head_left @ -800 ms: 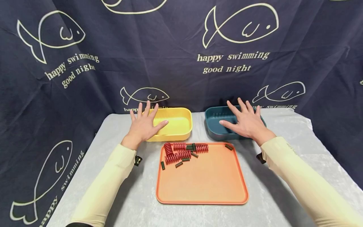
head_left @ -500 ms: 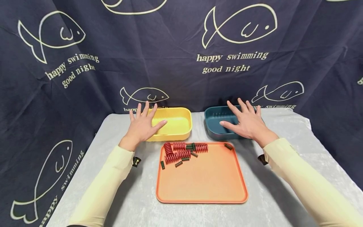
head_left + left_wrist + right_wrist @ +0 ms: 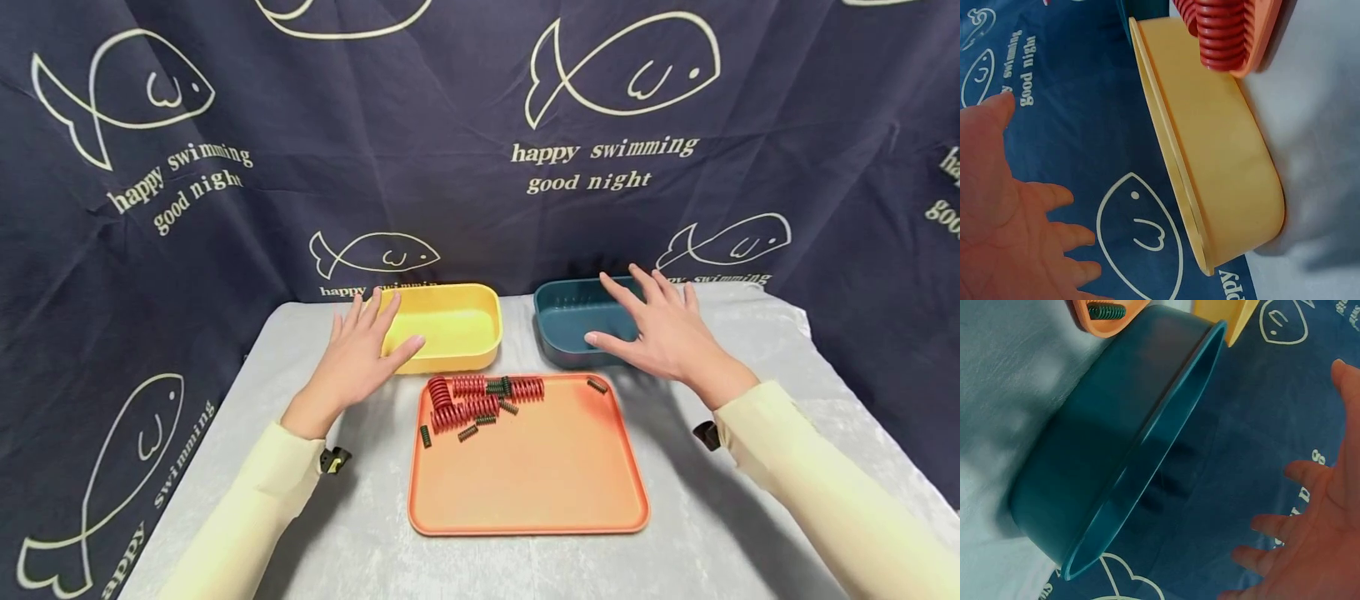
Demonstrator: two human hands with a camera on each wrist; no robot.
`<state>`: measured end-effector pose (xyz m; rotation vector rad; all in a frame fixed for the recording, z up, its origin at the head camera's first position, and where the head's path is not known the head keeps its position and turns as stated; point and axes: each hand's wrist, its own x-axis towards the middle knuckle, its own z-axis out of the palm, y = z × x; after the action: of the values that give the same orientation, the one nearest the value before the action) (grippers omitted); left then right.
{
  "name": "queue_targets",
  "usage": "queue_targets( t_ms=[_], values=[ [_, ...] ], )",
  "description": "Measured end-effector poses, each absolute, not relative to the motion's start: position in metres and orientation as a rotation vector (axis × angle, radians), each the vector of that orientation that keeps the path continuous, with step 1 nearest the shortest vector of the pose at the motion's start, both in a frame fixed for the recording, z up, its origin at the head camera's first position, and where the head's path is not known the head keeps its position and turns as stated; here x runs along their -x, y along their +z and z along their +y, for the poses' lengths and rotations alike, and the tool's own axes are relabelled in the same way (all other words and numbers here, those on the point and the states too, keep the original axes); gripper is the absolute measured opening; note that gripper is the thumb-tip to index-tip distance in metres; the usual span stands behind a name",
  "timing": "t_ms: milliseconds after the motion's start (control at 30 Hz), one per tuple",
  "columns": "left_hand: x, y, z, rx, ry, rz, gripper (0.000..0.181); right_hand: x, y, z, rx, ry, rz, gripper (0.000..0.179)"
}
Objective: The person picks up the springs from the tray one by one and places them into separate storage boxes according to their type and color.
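My left hand (image 3: pixel 352 360) hovers by the left end of a yellow bin (image 3: pixel 450 364), fingers spread and holding nothing. The right hand (image 3: pixel 671 340), likewise spread and holding nothing, is over the right part of a dark teal bin (image 3: pixel 577 359). Both wrist views show the palms apart from the bins' rims. In front of the bins lies an orange tray (image 3: pixel 532 483). Large red coil springs (image 3: pixel 467 412) cluster at its back left, with several small dark green springs (image 3: pixel 486 420) among them. One small green spring (image 3: pixel 597 385) lies alone in the back right corner.
A pale grey cloth (image 3: pixel 360 542) covers the table. Dark blue fabric (image 3: pixel 480 192) printed with fish hangs close behind the bins and along the left and right sides. A small black device (image 3: pixel 334 460) is strapped at the left wrist, another (image 3: pixel 707 435) at the right.
My left hand has drawn back toward me and to the left. The right hand has shifted slightly right and back. The springs, tray and bins stay as they were; the head view has turned slightly.
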<state>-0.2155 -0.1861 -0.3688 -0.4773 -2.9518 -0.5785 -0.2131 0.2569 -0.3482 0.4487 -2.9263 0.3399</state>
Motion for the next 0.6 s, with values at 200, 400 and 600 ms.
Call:
queue_targets(
  t_ms=[200, 400, 600],
  values=[
    [0.200, -0.367, -0.185, 0.496, -0.712, -2.913, 0.090, 0.203, -0.347, 0.258, -0.486, 0.355, -2.895, 0.094],
    [0.188, -0.372, -0.186, 0.490, -0.897, -2.859, 0.083, 0.198, -0.349, 0.259, -0.509, 0.349, -2.879, 0.094],
    [0.176, -0.378, -0.186, 0.474, -0.963, -2.854, 0.080, 0.195, -0.351, 0.259, -0.514, 0.374, -2.876, 0.093]
  ],
)
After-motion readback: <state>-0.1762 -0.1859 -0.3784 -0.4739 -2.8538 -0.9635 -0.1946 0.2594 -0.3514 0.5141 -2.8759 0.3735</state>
